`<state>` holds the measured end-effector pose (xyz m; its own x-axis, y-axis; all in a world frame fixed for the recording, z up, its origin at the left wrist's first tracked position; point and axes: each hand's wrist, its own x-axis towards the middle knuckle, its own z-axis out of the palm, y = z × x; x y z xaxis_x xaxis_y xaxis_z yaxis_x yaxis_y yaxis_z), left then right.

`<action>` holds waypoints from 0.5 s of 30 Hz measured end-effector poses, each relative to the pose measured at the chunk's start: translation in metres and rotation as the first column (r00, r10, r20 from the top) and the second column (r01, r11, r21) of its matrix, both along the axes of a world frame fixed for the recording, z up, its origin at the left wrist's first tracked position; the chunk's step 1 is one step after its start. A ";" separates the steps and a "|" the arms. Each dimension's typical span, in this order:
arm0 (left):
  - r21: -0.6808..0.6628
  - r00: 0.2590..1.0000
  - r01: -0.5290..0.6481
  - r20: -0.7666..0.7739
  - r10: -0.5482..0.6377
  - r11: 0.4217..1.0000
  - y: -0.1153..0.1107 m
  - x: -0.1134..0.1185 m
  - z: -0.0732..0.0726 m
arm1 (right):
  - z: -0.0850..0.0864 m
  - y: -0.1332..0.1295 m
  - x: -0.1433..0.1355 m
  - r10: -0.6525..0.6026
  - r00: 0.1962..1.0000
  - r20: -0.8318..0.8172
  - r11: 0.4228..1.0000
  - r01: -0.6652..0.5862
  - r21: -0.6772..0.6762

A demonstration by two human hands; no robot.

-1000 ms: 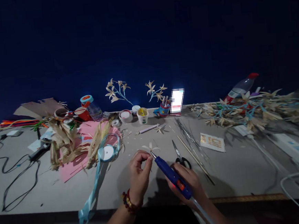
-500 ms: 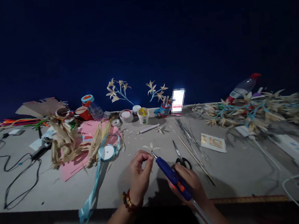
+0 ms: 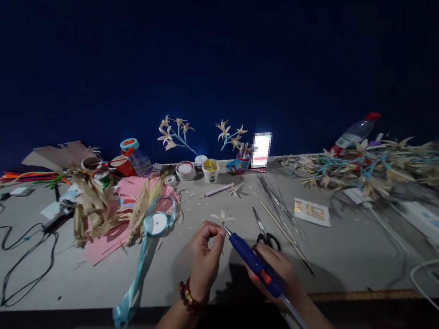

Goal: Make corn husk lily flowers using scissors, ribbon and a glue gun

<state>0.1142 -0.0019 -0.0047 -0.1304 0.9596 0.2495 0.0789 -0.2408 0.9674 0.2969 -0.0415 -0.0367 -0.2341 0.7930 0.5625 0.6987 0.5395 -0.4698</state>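
Pinched between the thumb and fingers of my left hand (image 3: 207,251) is a small pale husk flower (image 3: 222,217) with spread petals; a thin stem end shows below the fingers. My right hand (image 3: 275,269) is wrapped round a blue glue gun (image 3: 251,258) with an orange switch and a clear glue stick at its rear. Its metal nozzle meets the base of the flower, close to my left fingertips. Black-handled scissors (image 3: 265,234) lie just beyond my right hand. Another loose husk flower (image 3: 237,190) rests farther back, beside a pale pen-like stick (image 3: 217,190).
Dried husks (image 3: 94,210), pink paper (image 3: 97,251) and a blue ribbon spool (image 3: 158,223) are on the left. Wires (image 3: 281,205), a white packet (image 3: 312,211), a power strip (image 3: 435,226) and a flower heap (image 3: 356,166) lie right. Cups and a lit phone (image 3: 261,150) stand behind.
Both hands, the glue gun and the flower stay almost in place. The view has shifted very slightly.
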 end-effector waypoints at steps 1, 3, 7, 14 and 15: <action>-0.004 1.000 0.007 0.006 -0.007 1.000 0.000 0.000 0.000 | -0.001 0.001 0.000 0.001 1.000 -0.004 0.999 0.000 0.035; -0.012 1.000 0.027 0.013 -0.027 1.000 0.000 0.000 0.001 | 0.000 0.002 0.001 -0.001 1.000 0.008 0.997 0.000 0.081; -0.007 0.999 0.035 0.005 -0.035 0.999 -0.001 0.001 0.002 | 0.004 0.002 0.001 -0.010 0.999 0.053 0.999 0.008 0.036; -0.018 1.000 0.029 0.008 -0.029 0.999 -0.002 0.000 0.002 | 0.003 -0.002 0.002 -0.003 0.998 0.069 0.999 0.000 0.035; -0.016 1.000 0.027 0.004 -0.027 1.000 -0.002 0.000 0.002 | 0.003 -0.001 0.002 0.003 0.998 0.070 0.999 -0.006 0.044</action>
<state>0.1141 -0.0036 -0.0026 -0.1057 0.9666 0.2337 0.0687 -0.2273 0.9714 0.2988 -0.0428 -0.0339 -0.2775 0.7665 0.5792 0.7267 0.5618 -0.3953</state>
